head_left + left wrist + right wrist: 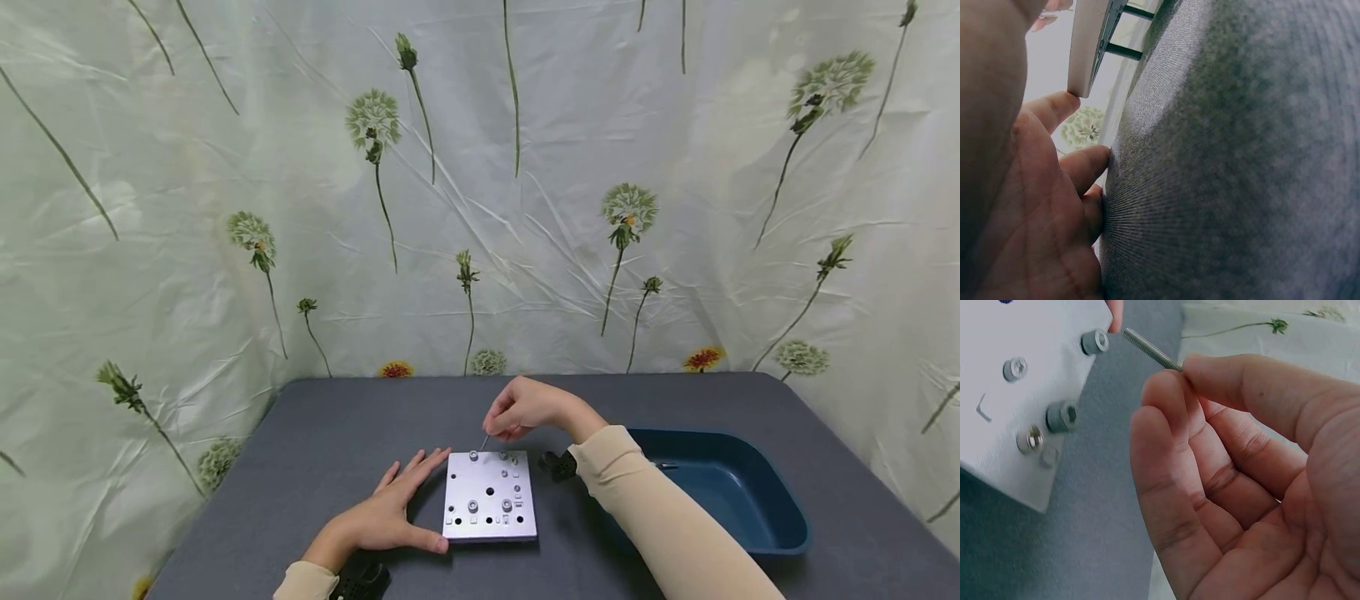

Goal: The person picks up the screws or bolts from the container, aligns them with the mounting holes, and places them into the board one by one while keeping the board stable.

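A square silver metal plate (468, 490) with holes and several socket head screws (507, 505) lies on the dark table, in front of me. Along its left edge my left hand (386, 517) is spread, thumb at the near corner and index fingertip at the far one. The left wrist view shows two dark threaded shanks (1124, 51) sticking out under the plate. Just beyond the far edge, my right hand (521, 408) pinches a thin threaded screw (1152, 349) between thumb and fingertips. Its free end points toward the plate; the fingers hide the other end.
To the right stands a dark blue bin (798, 517), partly covered by my right sleeve (652, 508), with a small metal piece (666, 466) inside. A flower-printed curtain (480, 208) hangs behind the grey table (337, 433).
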Action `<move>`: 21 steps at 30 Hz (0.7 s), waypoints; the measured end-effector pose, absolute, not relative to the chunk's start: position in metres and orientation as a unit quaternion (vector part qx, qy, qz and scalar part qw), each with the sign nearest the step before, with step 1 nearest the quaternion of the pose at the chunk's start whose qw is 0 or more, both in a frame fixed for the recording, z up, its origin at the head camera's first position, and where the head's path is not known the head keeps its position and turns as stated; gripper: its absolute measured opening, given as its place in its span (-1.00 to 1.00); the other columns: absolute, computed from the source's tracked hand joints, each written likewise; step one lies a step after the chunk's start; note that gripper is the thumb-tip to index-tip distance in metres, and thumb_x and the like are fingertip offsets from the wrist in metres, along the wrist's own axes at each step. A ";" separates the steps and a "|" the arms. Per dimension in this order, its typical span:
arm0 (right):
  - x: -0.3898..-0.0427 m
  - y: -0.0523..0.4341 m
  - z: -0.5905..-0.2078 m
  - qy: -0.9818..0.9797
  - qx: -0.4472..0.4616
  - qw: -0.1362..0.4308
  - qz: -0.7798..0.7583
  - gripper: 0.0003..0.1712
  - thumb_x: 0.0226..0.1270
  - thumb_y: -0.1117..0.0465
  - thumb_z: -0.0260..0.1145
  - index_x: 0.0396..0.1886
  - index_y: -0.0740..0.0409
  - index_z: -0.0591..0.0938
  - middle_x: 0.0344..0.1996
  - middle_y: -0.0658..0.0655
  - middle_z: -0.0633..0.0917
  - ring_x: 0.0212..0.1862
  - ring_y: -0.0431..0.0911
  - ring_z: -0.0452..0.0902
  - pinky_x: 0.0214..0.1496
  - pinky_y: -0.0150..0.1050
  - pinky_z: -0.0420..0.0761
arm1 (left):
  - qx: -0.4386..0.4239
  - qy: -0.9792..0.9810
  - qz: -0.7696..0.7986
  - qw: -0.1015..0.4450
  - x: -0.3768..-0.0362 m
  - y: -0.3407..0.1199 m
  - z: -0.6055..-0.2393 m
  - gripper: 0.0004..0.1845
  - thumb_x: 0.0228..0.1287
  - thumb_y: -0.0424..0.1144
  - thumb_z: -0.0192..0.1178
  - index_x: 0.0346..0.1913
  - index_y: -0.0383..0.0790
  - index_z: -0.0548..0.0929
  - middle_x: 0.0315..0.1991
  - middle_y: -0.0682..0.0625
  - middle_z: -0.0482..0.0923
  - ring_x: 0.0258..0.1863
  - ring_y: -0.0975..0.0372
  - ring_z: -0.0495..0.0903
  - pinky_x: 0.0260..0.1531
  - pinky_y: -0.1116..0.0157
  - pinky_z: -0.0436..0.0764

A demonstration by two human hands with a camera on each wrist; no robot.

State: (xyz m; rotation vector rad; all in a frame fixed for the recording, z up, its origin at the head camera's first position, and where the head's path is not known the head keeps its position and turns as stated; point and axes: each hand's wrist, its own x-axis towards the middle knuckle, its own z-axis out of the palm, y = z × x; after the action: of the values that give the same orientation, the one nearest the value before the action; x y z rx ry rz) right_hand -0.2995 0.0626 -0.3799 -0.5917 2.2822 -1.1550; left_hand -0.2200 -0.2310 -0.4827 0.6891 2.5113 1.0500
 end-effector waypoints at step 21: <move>-0.289 0.028 -0.389 0.836 -0.248 0.268 -0.409 -0.86 0.47 0.35 0.41 -0.18 0.36 0.84 -0.43 0.13 0.82 -0.43 -0.21 0.62 -0.22 -0.28 0.76 | 0.244 0.879 0.371 0.173 -0.222 -0.232 -0.483 0.29 0.13 0.25 0.60 0.78 0.13 0.01 0.79 -0.09 -0.05 0.77 -0.23 -0.21 0.54 -0.54 -0.34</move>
State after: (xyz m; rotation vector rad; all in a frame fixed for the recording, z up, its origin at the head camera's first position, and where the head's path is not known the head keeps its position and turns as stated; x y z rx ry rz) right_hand -0.2891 0.0283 -0.3886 -0.6698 2.2549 -1.1035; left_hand -0.2219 -0.2318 -0.4832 0.6926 2.4948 1.0512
